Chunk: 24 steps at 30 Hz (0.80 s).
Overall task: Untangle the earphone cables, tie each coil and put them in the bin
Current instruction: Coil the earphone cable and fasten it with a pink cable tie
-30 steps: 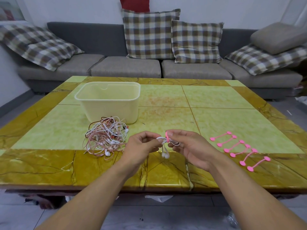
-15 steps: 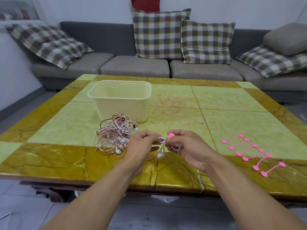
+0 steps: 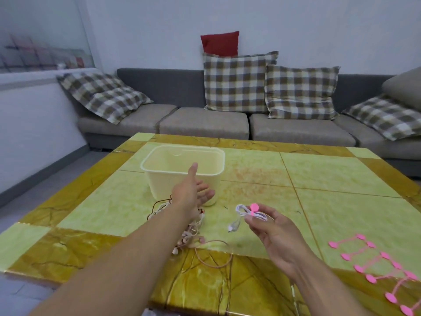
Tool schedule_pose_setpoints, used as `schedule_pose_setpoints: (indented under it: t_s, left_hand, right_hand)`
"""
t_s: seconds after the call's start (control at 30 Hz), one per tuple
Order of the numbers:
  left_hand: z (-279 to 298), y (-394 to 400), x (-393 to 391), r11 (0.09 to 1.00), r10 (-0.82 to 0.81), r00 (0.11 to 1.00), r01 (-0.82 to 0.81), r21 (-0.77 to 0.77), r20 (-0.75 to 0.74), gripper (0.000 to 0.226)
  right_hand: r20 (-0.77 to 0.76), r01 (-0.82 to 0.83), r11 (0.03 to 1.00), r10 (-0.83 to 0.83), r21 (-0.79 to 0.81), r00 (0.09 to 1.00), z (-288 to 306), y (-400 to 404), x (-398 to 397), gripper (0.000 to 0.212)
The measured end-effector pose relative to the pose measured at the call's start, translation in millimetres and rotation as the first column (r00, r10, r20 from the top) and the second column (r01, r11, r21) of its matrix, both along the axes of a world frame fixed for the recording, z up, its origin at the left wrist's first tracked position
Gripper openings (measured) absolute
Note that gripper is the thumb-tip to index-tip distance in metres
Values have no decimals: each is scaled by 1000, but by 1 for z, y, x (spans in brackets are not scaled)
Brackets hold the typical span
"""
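The tied earphone coil (image 3: 250, 213), a small white bundle cinched by a pink cable tie (image 3: 253, 207), now sits in the right hand (image 3: 273, 226) alone, pinched between thumb and fingertips above the table (image 3: 341, 201), with its plug end (image 3: 233, 225) dangling below. A second ago both hands met on this bundle and worked the tie around it; the left hand (image 3: 193, 193) has since let go and now reaches forward with fingers straight and spread, holding nothing, in front of the near wall of the cream plastic bin (image 3: 159, 166). This separation indicates that the tying step for this coil is complete and that the transfer to the bin is the step in hand. The bin stands upright, its visible interior showing no coils, ahead and to the left of the tied coil. The remaining tangle of pink and white earphone cables (image 3: 189, 231) lies on the table just in front of the bin, partly hidden under the left forearm, with one pink loop (image 3: 214, 254) trailing toward the near edge. The spare pink cable ties (image 3: 373, 263) lie in a row at the right of the table, well apart from the bin. Judged from the size of the tangle, most of the task remains. A grey sofa (image 3: 205, 122) with checked cushions stands behind the table.
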<state>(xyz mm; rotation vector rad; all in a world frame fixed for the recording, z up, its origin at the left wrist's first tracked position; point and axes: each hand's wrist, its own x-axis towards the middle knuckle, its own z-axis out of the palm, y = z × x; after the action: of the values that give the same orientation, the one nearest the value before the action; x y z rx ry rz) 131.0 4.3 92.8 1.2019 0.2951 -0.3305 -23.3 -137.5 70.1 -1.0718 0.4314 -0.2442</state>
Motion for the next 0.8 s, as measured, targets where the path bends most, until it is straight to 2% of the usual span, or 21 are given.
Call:
schedule_pose_setpoints:
  t_s: [0.1,0.23,0.3,0.37,0.5,0.57,0.67,0.7,0.73,0.8]
  left_hand:
    - [4,-3,19,999,45,999,-45,-11,-24,35]
    - [3,-15,20,998,63,998,-63,-21,5,8]
    - [-2,-24,9,1000,17,999,-17,5,43,9]
    - [-10,-34,-12,995,-85,992,80,63,91,16]
    - [-29,-51,-59,980,-188,974,178,87,127,23]
    - [-39,-54,-82,976,-215,970,212,39,112,20]
    - [-52,-52,-108,960,-279,957,279,19,76,16]
    - [-54,-50,-115,950,-313,948,311,28,61,15]
    - [-55,-47,-121,935,-354,934,352,37,48,15]
    - [-58,-42,-134,892,-451,892,449,45,36,12]
  right_hand:
    - [50,-12,997,9,70,999,4,-6,-1,53]
    - [127,-19,996,8,84,992,14,-15,-4,23]
    - [150,-5,989,-18,150,989,18,-18,-7,9]
    - [195,-20,964,-33,265,980,23,-20,-11,8]
    - [249,-37,954,-40,298,968,29,-27,-15,25]
    - [238,-29,982,-17,189,971,32,-29,-16,24]
    - [165,-12,991,35,-135,986,36,-29,-12,20]
    - [119,-9,954,46,-300,992,36,-29,-8,19]
    - [60,-13,875,48,-484,997,35,-30,-2,19]
    - [-82,-76,644,21,-761,996,30,-31,12,15]
